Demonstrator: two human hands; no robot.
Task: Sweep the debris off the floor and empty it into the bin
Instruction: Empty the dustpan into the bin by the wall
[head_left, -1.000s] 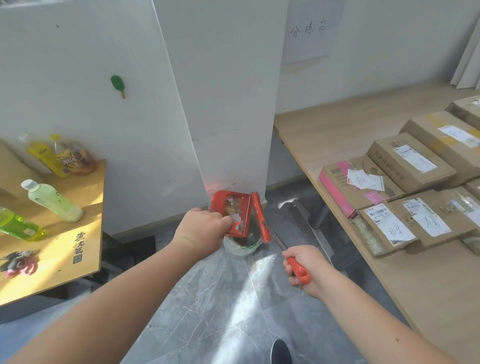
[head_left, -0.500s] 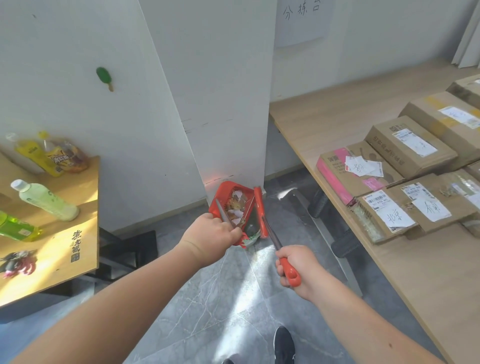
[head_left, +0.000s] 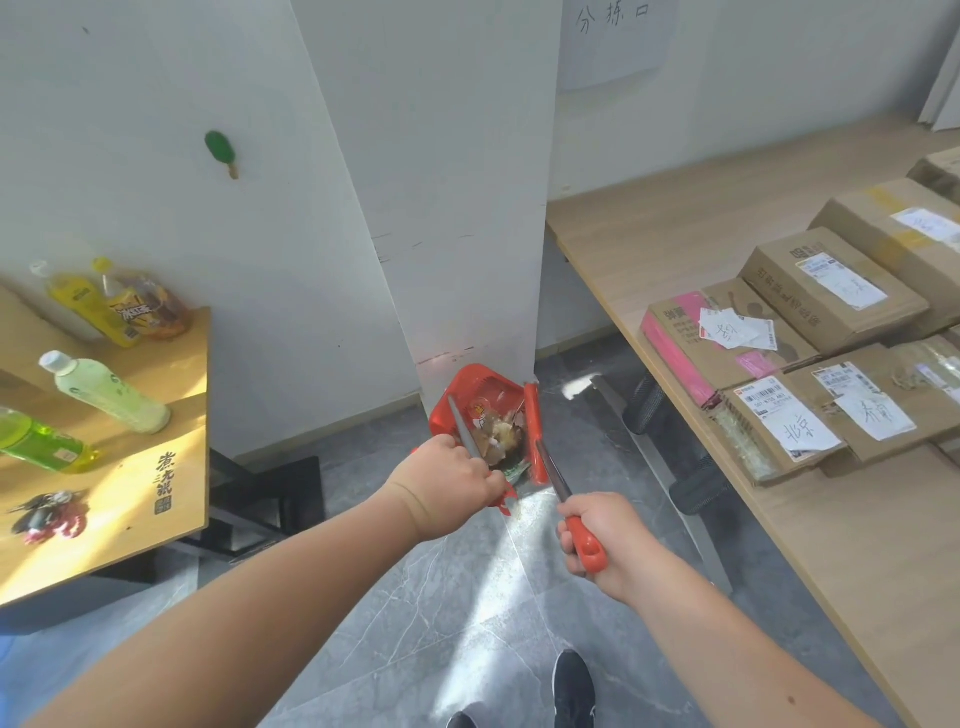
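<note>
A red dustpan (head_left: 457, 389) stands on the grey floor at the foot of a white pillar, its open side toward me, with paper and wrapper debris (head_left: 496, 431) inside. My left hand (head_left: 447, 480) is shut on the dustpan's grey handle (head_left: 461, 428). My right hand (head_left: 597, 535) is shut on the red grip of the broom, whose metal shaft runs up to the red broom head (head_left: 534, 431) pressed against the dustpan's right edge. The bin seen earlier under the dustpan is hidden now.
A wooden table (head_left: 156, 467) at the left holds several drink bottles and a bunch of keys. A long wooden bench (head_left: 675, 249) at the right carries several cardboard parcels (head_left: 831, 296); its metal legs reach onto the floor beside the broom. My dark shoe (head_left: 571, 686) is below.
The dustpan has swung from tipped over a clear-lined bin to facing me with debris showing inside. Both hands moved slightly nearer together; the view dropped lower.
</note>
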